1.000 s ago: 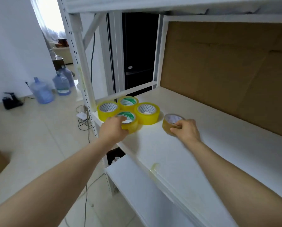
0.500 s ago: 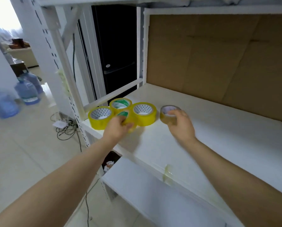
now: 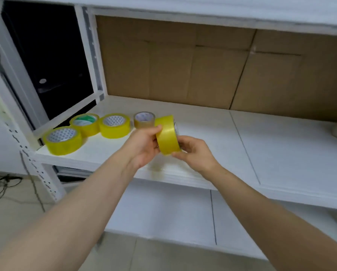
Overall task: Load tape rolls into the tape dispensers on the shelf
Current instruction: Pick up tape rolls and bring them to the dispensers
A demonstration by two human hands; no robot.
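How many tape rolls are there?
5: three yellow rolls and a brown roll lie on the shelf; the held roll sits between left hand and right hand. Others may be hidden.

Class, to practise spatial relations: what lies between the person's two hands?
A yellow tape roll, on edge, held by the left hand and right hand, in the head view.

Soft even indoor light, faint shadows; slight motion blur throughout, wide-angle bending at edges
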